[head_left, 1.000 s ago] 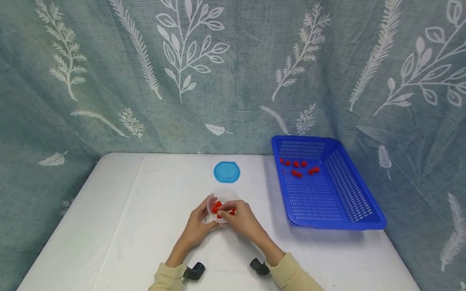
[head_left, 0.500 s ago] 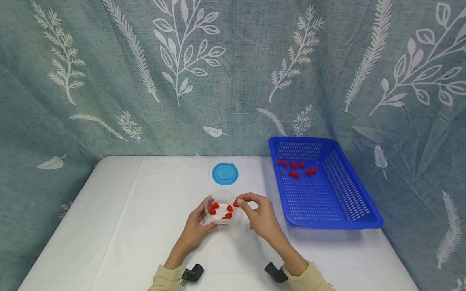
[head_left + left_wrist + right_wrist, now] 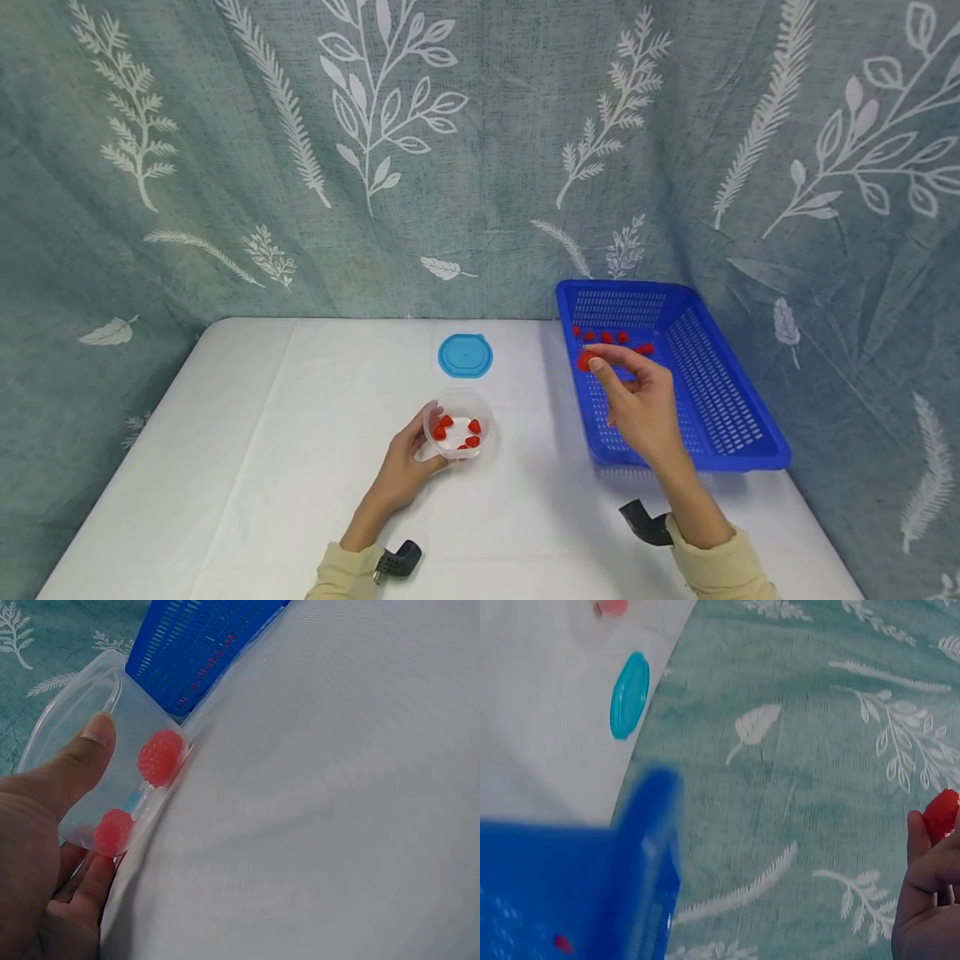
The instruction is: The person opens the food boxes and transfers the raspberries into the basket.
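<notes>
Left hand (image 3: 401, 467): holds the small clear round plastic container (image 3: 457, 423) by its near-left wall, thumb on the rim, on the white table (image 3: 262, 467); several red raspberry-like berries (image 3: 456, 430) lie inside it. Right hand (image 3: 637, 404): raised over the near-left part of the blue perforated plastic basket (image 3: 738, 421) at the right of the table, fingertips pinching one red berry (image 3: 584, 361), with a loose cluster of red berries (image 3: 615, 337) lying at the basket's far end. Round blue plastic lid (image 3: 465, 355): flat on the table, just beyond the container and left of the basket, touched by neither hand.
</notes>
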`<state>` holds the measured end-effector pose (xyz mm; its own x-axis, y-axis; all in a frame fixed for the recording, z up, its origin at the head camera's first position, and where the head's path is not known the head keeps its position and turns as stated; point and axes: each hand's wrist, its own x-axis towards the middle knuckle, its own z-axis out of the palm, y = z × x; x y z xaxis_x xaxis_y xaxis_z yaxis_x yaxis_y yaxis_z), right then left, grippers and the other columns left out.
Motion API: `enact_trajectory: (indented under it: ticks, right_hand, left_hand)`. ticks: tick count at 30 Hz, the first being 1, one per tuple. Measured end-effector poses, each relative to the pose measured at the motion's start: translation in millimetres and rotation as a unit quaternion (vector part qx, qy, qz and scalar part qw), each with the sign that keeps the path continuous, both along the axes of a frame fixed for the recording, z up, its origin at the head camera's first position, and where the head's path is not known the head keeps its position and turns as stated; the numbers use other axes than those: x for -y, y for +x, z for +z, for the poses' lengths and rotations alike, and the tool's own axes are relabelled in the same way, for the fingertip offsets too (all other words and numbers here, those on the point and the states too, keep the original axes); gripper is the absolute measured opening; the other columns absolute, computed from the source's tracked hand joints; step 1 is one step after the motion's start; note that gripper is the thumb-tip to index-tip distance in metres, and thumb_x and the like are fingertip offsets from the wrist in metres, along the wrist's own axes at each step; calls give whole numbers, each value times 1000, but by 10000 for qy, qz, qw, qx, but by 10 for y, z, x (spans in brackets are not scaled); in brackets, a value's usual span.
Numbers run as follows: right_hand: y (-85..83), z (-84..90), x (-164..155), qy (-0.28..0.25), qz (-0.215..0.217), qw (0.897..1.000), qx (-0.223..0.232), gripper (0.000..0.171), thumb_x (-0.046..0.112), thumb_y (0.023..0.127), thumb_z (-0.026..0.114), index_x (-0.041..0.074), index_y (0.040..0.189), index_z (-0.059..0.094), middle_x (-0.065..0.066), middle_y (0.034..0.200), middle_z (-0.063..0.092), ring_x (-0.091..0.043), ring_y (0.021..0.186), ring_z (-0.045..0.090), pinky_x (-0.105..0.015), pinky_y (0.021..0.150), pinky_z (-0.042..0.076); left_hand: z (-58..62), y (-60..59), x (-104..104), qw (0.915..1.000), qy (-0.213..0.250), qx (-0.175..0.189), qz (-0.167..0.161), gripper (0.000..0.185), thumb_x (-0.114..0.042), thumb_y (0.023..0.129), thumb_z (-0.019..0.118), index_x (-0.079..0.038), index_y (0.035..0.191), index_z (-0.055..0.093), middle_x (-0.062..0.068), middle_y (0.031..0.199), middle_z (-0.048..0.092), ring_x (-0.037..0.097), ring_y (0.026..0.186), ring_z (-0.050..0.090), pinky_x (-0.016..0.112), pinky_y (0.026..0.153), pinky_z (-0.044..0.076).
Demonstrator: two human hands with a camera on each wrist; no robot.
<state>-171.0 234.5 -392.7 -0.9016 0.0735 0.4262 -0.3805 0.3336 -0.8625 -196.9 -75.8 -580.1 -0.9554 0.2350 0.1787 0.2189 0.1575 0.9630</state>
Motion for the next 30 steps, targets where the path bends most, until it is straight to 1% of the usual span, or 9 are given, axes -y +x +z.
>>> enact_trajectory:
  ticks: [2,5,10,14,21,27,28,30]
  right_hand:
    - [-41,56,-75,-29,-98,9999,-63,23,10,101,63,-1,119,72,13,94,71,-16,31,44,-25,31,41]
    - [-118,119,-178,-49,-238,9997,-69,27,12,99,66,-3,121,71,19,95,73,-18,32,47,-24,33,43]
    - [-268,169,-314,45,-539,9985,-26,31,19,98,69,-2,121,72,23,97,72,-14,33,47,-24,36,47]
    - [-431,167,-405,115,-622,9979,-101,30,20,98,69,-3,117,74,22,95,72,-12,34,47,-23,35,46]
    - [-823,139,-632,138,-704,9974,-40,29,19,97,70,-3,116,72,18,94,72,-10,35,49,-23,36,46]
    - [-987,204,-733,346,-965,9945,198,30,18,99,68,-7,116,72,14,94,71,-11,38,50,-23,37,45]
    - [-1020,194,-759,365,-980,9942,238,31,17,99,68,-7,117,71,14,94,71,-11,38,50,-22,38,45]
    - [-1125,110,-849,356,-989,9940,296,31,18,99,67,-6,118,72,15,95,71,-10,40,51,-22,38,45]
  left_hand:
    - [8,-1,3,10000,-7,17,-11,88,-4,83,82,-10,158,37,12,153,51,29,146,43,39,119,35]
    - [16,-3,7,10000,-13,37,-9,88,-3,83,82,-11,158,37,12,155,49,29,146,43,40,119,34]
    - [24,-3,11,10000,-31,62,-32,89,-4,83,82,-14,159,36,11,157,46,29,146,42,41,120,33]
    - [24,-5,12,9999,-70,84,-24,90,-4,83,82,-15,159,36,11,157,46,29,146,44,41,120,33]
    - [30,5,10,9999,-76,107,40,90,-6,82,83,-17,158,37,9,156,48,28,145,44,42,120,35]
    - [33,2,14,9999,47,101,27,90,-6,81,84,-17,158,38,9,155,49,27,146,43,43,119,36]
    - [34,0,15,9999,55,92,18,90,-6,81,84,-17,158,38,9,155,49,27,146,43,43,119,36]
    - [36,-3,16,10000,35,81,1,90,-7,81,85,-17,158,38,9,155,49,27,147,42,42,119,36]
